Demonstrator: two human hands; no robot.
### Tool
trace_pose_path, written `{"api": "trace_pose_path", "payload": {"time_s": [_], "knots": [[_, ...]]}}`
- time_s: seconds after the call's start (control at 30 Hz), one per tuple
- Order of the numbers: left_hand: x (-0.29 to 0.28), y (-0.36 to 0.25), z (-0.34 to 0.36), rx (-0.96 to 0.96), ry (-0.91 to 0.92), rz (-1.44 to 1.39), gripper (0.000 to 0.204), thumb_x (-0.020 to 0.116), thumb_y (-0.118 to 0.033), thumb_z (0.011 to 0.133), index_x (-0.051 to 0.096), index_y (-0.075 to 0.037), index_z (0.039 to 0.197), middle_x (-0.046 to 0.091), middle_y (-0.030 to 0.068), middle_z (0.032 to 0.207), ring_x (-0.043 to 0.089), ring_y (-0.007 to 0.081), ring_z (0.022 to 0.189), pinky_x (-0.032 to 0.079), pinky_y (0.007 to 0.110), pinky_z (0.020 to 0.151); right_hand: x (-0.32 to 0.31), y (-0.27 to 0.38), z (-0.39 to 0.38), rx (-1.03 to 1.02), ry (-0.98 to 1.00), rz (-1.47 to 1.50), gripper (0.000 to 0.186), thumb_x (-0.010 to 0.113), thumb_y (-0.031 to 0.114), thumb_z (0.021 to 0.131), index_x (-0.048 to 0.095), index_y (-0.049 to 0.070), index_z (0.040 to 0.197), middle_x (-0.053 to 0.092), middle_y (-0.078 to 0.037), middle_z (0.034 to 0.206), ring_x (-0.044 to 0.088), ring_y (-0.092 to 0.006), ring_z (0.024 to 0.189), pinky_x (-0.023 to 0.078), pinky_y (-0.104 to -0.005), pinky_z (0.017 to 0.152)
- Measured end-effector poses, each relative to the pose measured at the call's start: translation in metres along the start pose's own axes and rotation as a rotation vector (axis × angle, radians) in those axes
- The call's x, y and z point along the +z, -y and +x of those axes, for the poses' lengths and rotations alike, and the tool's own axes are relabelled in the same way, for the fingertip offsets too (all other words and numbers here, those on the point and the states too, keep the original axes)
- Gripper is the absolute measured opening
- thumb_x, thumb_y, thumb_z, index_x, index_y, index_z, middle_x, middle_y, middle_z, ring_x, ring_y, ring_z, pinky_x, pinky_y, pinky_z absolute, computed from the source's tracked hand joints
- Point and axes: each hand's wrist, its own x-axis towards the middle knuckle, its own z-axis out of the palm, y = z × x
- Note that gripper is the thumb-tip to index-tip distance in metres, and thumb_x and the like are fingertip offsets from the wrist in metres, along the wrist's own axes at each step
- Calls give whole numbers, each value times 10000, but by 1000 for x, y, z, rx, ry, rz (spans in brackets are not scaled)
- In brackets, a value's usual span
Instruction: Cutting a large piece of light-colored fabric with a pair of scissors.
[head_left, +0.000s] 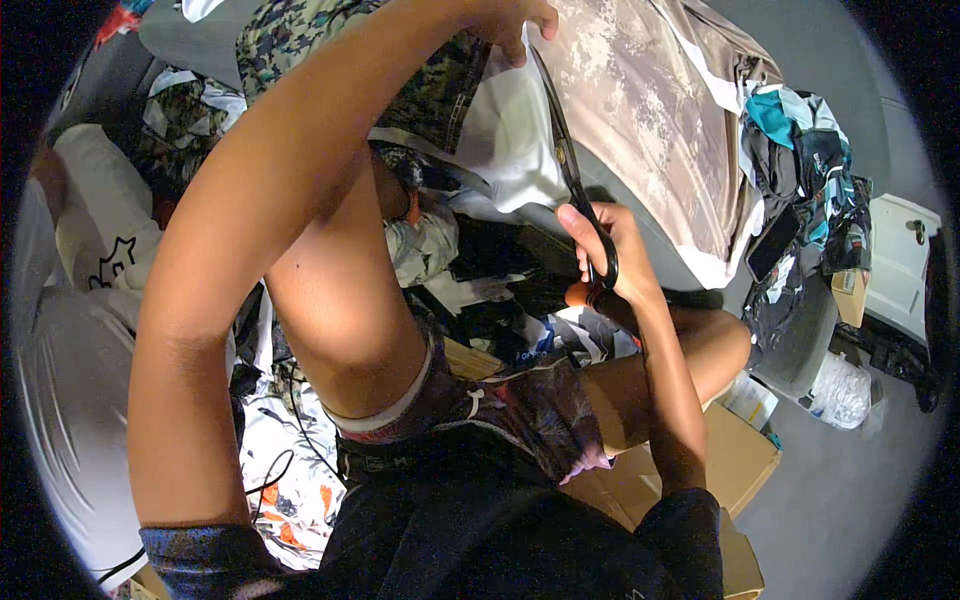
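My right hand (618, 248) is closed round the black handles of a pair of large scissors (563, 150), whose blades point up and away from me. The blades lie along the edge of white fabric (512, 125), which joins a dark green camouflage-print piece (420, 95) on its left. At the top of the view my left hand (515, 28) pinches the far end of this white fabric, near the scissor tips. Just right of the blades, a beige camouflage-print fabric (640, 110) with white borders is spread over a grey surface.
Fabric scraps (480, 270) lie heaped below my legs. To the right are a dark phone (773, 243), a pile of teal and black cloth (815, 150) and a cardboard box (745, 460). A person's light-clothed leg (100, 200) shows at the left.
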Motion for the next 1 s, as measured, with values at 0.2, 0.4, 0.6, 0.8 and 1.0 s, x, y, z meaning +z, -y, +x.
{"api": "trace_pose_path", "payload": {"time_s": [0.2, 0.4, 0.6, 0.8, 1.0], "knots": [[-2, -2, -3, -5, 0, -9, 530, 801, -180, 582, 606, -126, 1072, 492, 104, 1157, 498, 295, 1030, 446, 377, 894, 3, 1, -1, -1, -16, -9, 471, 609, 411, 866, 480, 72, 566, 470, -31, 488, 430, -102, 385, 367, -222, 395], [-1, -3, -4, 7, -18, -4, 539, 795, -170, 576, 602, -115, 1076, 483, 107, 1167, 494, 298, 1032, 452, 384, 883, 7, 5, -5, 19, -36, -3, 467, 608, 401, 870, 472, 77, 563, 466, -29, 489, 429, -102, 388, 367, -224, 395], [0, -3, -3, 34, -24, -5, 541, 785, -167, 571, 600, -103, 1075, 481, 110, 1164, 493, 301, 1024, 455, 390, 877, 8, 2, -7, 33, -30, 42, 464, 601, 402, 874, 464, 85, 565, 466, -28, 490, 429, -104, 392, 369, -226, 397], [5, 9, -4, 91, -30, -154, 533, 777, -173, 575, 600, -103, 1074, 480, 112, 1164, 492, 302, 1016, 456, 392, 877, 11, 3, -8, 28, -32, 25, 466, 594, 413, 877, 454, 93, 568, 467, -28, 492, 429, -105, 392, 369, -228, 397], [6, 7, 1, 77, -19, -138, 537, 783, -175, 573, 600, -104, 1073, 484, 117, 1155, 496, 302, 1008, 457, 394, 877, 12, 0, -10, 34, -49, 32, 471, 593, 419, 877, 451, 95, 567, 469, -29, 491, 427, -103, 393, 365, -227, 397]]}}
